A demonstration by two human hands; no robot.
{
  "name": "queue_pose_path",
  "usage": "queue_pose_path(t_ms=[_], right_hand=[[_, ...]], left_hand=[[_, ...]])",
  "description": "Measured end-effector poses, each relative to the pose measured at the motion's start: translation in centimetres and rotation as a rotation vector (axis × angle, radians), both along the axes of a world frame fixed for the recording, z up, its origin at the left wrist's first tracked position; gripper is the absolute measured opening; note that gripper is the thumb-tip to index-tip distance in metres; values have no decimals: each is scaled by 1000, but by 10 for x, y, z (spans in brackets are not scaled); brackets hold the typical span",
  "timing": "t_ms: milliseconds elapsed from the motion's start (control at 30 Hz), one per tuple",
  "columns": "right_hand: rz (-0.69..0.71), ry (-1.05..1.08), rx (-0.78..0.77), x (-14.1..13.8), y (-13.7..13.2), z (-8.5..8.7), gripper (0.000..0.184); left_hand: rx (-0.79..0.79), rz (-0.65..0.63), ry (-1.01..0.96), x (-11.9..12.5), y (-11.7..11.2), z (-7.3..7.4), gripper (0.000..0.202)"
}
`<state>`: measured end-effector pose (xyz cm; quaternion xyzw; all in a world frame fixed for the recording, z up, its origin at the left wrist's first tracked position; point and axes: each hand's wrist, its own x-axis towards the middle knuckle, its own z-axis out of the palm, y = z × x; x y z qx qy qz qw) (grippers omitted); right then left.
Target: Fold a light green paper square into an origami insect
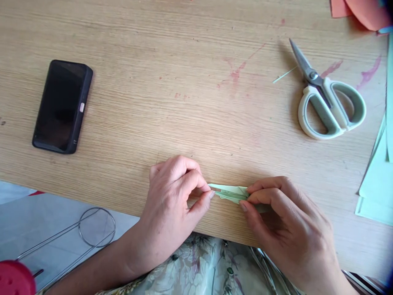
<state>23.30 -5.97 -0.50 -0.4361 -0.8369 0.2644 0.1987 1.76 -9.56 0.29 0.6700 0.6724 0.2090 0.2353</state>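
Note:
A small piece of light green folded paper (pixel 231 192) is stretched between my two hands, just above the table's near edge. My left hand (pixel 179 205) pinches its narrow left end between thumb and fingers. At the wider right end, my right hand (pixel 285 221) grips the paper between thumb and fingertips. Several lengthwise folds and layers show along the middle of the paper. Both ends are partly hidden under my fingertips.
Scissors with pale handles (pixel 333 102) lie at the right, blades slightly apart, beside a thin paper sliver (pixel 284 75). A black phone-like device (pixel 61 106) rests at the left. Green sheets (pixel 376 180) and red paper (pixel 368 12) line the right edge. A red-topped stool (pixel 15 278) stands below left.

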Motion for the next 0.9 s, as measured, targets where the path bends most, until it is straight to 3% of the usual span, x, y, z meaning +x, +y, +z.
queue_pose_path(t_ms=[567,667,767,900], right_hand=[[-24,-28,18,-4,0,-4,9],[-28,-37,40,-4,-1,-5,10],[-21,-27,47,-4,-1,-6,9],[-28,-29,41,-6,0,-8,7]], left_hand=[[16,12,0,-6,-4,-4,18],[86,-19,-19,-10,-9,-5,16],[207,-158,47,-13,-20,-7,25],[236,-463,294,-16,-33,-12,46]])
